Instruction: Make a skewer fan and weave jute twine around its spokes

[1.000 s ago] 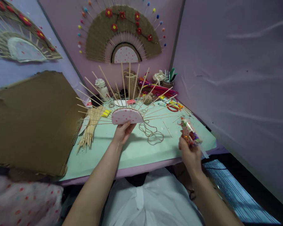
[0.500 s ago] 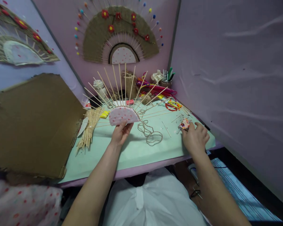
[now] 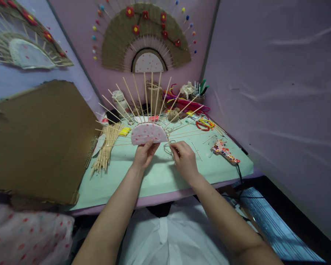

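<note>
My left hand (image 3: 143, 154) grips the lower edge of a pink dotted half-disc (image 3: 149, 133) with several wooden skewers (image 3: 151, 96) fanning out of it, held upright above the pale green table (image 3: 160, 176). My right hand (image 3: 184, 159) is lowered onto the loose jute twine (image 3: 167, 146) just right of the half-disc, fingers pinched together on the cord. A patterned glue gun (image 3: 225, 151) lies on the table to the right, away from both hands.
A bundle of loose skewers (image 3: 106, 149) lies left of the fan. A large cardboard sheet (image 3: 38, 140) leans at the left. Scissors (image 3: 204, 124), a twine ball (image 3: 172, 115), a glue bottle (image 3: 120, 102) and pipe cleaners crowd the back. Finished fans hang on the walls.
My right hand set the glue gun down at the right of the table, then moved left to the twine beside the half-disc. The left hand kept holding the fan.
</note>
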Motion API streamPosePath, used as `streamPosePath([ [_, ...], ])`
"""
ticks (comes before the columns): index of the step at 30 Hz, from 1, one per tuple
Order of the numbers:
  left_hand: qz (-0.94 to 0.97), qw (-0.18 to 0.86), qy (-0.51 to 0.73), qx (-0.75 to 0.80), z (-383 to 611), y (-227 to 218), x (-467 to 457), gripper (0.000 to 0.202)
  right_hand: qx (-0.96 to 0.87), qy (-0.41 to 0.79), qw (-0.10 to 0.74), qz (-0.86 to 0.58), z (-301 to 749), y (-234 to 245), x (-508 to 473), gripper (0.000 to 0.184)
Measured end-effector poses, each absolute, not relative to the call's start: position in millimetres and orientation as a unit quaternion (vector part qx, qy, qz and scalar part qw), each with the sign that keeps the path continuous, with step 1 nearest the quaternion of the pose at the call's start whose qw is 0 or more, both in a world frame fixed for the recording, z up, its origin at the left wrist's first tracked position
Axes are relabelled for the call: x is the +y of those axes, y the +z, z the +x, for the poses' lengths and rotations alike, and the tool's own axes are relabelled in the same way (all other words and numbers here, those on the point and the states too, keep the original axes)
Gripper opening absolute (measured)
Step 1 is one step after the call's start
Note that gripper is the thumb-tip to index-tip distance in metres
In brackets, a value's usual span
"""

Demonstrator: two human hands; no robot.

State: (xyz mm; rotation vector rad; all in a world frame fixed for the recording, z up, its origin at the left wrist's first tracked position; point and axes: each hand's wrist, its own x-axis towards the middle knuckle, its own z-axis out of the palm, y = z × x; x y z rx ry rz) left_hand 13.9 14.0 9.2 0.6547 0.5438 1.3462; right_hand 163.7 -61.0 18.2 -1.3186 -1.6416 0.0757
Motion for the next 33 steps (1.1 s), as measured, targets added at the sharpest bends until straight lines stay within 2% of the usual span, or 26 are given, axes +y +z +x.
streamPosePath([
  [8, 0.337, 0.683, 0.595, 0.256, 17, 7, 13, 0.037, -0.706, -0.061, 0.425, -0.564, 177, 35, -44, 0.025],
  [15, 0.348, 0.666, 0.598, 0.278, 19, 6, 13, 0.040, -0.696, -0.078, 0.403, -0.589, 184, 37, -31, 0.021],
  [28, 0.324, 0.676, 0.583, 0.313, 19, 7, 13, 0.029, -0.696, -0.058, 0.354, -0.623, 186, 46, -9, 0.012],
  [33, 0.298, 0.675, 0.591, 0.327, 19, 3, 16, 0.029, -0.685, 0.016, 0.368, -0.628, 186, 47, 10, 0.006],
])
